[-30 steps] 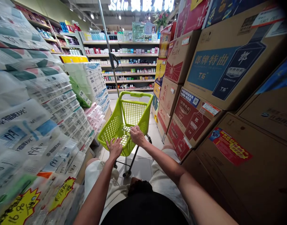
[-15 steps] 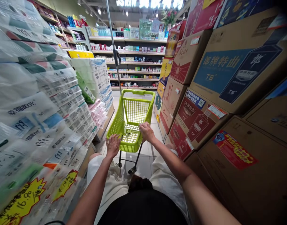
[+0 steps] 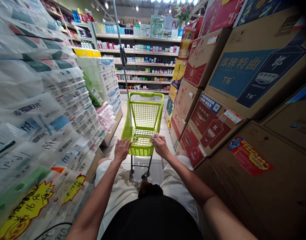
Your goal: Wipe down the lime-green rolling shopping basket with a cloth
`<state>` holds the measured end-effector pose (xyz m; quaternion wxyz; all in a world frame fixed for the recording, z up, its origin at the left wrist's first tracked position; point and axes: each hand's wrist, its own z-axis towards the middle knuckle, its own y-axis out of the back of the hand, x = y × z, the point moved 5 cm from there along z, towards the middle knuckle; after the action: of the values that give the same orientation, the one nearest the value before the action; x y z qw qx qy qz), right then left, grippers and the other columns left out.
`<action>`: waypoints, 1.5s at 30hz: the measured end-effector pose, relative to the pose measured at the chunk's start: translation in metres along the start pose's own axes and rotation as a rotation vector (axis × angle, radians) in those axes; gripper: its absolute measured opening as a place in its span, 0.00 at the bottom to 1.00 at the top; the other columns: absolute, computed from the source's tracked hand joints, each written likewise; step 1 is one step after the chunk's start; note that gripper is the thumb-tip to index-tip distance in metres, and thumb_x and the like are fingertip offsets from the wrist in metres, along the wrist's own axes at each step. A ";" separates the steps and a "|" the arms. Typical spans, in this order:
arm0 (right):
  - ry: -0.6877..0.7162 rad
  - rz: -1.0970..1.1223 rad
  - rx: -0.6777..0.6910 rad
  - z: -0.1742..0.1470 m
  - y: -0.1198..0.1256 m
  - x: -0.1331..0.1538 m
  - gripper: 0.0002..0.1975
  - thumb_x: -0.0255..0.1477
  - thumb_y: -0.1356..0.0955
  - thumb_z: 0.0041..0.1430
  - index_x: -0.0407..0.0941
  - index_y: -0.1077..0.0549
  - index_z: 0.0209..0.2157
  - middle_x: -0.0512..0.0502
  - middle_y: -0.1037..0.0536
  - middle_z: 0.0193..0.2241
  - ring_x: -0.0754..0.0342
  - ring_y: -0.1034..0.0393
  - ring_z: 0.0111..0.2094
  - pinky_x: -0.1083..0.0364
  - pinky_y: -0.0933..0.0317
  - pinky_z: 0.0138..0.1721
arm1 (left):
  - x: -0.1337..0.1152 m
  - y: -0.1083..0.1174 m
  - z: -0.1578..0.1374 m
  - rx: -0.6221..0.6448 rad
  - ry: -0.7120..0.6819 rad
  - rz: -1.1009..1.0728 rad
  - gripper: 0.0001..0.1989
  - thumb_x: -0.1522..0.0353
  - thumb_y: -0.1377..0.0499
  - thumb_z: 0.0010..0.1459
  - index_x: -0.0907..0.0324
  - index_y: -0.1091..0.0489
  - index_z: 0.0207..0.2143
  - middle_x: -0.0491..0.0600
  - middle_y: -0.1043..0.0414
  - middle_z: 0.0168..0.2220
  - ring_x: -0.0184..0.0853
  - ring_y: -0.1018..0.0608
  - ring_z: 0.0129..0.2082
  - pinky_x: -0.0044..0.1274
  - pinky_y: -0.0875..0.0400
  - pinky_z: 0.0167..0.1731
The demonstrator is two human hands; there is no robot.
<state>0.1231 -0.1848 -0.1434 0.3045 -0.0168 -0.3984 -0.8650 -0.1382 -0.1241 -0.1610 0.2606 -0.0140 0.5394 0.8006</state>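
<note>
A lime-green shopping cart (image 3: 145, 151) with a plastic mesh basket stands upright on its dark legs in front of my knees. At the basket's near left corner is my left hand (image 3: 122, 149), palm down, with its fingers stretched out towards the rim and slightly blurred. My right hand (image 3: 160, 145) is closed at the near right corner, its fingers curled by the rim; their tips are hard to make out. Only the mesh floor shows inside the basket.
Wrapped tissue packs (image 3: 40, 123) are piled along the left, with yellow price tags (image 3: 28, 206) in front. Cardboard cartons (image 3: 245, 70) rise in stacks on the right. A tiled floor (image 3: 155, 168) runs between them to shelves (image 3: 140, 51) of small goods.
The cart has turned to face straighter ahead, its near end shifting right and a little farther off. Both hands have moved slightly right with it, and the view has tilted down a little.
</note>
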 end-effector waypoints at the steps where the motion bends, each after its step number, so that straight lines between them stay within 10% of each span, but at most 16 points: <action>1: -0.031 -0.029 -0.015 0.001 0.002 -0.003 0.12 0.21 0.39 0.66 0.46 0.24 0.36 0.41 0.20 0.43 0.45 0.35 0.52 0.45 0.43 0.57 | 0.011 0.001 0.001 -0.036 0.060 -0.042 0.24 0.58 0.55 0.70 0.54 0.31 0.60 0.55 0.31 0.62 0.46 0.36 0.66 0.46 0.56 0.70; 10: -0.011 -0.115 -0.131 -0.011 -0.047 0.066 0.12 0.19 0.37 0.65 0.44 0.24 0.43 0.41 0.21 0.49 0.46 0.31 0.53 0.46 0.41 0.60 | 0.024 -0.031 -0.007 -0.113 0.205 -0.360 0.28 0.62 0.57 0.69 0.56 0.44 0.69 0.54 0.45 0.71 0.42 0.48 0.73 0.44 0.52 0.71; 17: 0.010 -0.164 -0.203 -0.019 -0.018 0.018 0.13 0.20 0.37 0.67 0.48 0.24 0.44 0.43 0.22 0.52 0.45 0.31 0.55 0.43 0.37 0.57 | 0.024 -0.021 -0.008 -0.099 0.086 -0.347 0.24 0.63 0.58 0.70 0.53 0.34 0.62 0.51 0.39 0.68 0.40 0.45 0.72 0.46 0.49 0.70; 21: -0.039 -0.114 -0.289 -0.017 -0.040 0.037 0.16 0.17 0.37 0.64 0.48 0.25 0.46 0.40 0.22 0.50 0.41 0.33 0.60 0.38 0.40 0.61 | 0.006 -0.020 -0.006 -0.121 0.065 -0.331 0.23 0.63 0.58 0.70 0.54 0.30 0.58 0.51 0.32 0.64 0.38 0.36 0.69 0.43 0.46 0.70; 26: 0.180 -0.062 -0.133 -0.015 -0.041 0.047 0.22 0.17 0.37 0.62 0.51 0.27 0.53 0.43 0.23 0.54 0.44 0.31 0.58 0.41 0.36 0.59 | -0.006 0.000 0.015 -0.174 0.026 -0.268 0.21 0.65 0.55 0.69 0.53 0.27 0.56 0.53 0.26 0.59 0.41 0.31 0.65 0.47 0.47 0.69; 33: 0.034 -0.045 -0.105 -0.007 -0.026 0.038 0.17 0.21 0.37 0.65 0.49 0.26 0.51 0.41 0.23 0.52 0.46 0.30 0.56 0.46 0.35 0.57 | -0.025 -0.010 0.036 -0.067 -0.001 -0.441 0.24 0.66 0.57 0.68 0.55 0.35 0.63 0.51 0.30 0.62 0.38 0.30 0.64 0.37 0.34 0.63; 37: 0.187 -0.041 0.043 -0.002 -0.042 0.059 0.18 0.21 0.37 0.65 0.49 0.25 0.52 0.41 0.25 0.58 0.46 0.32 0.58 0.46 0.34 0.55 | -0.027 -0.013 0.037 -0.067 -0.005 -0.477 0.25 0.67 0.59 0.69 0.58 0.38 0.64 0.53 0.29 0.61 0.36 0.28 0.62 0.35 0.35 0.64; 45: 0.382 -0.078 0.083 -0.037 -0.002 0.004 0.24 0.19 0.38 0.64 0.52 0.28 0.58 0.44 0.31 0.63 0.47 0.36 0.61 0.43 0.37 0.60 | -0.012 -0.018 0.086 -0.028 -0.034 -0.232 0.28 0.81 0.52 0.54 0.56 0.25 0.53 0.53 0.31 0.62 0.43 0.32 0.65 0.42 0.36 0.65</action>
<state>0.1267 -0.2119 -0.1693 0.3411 0.1757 -0.3692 -0.8465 -0.0982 -0.0486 -0.1364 0.3606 -0.0662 0.5184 0.7726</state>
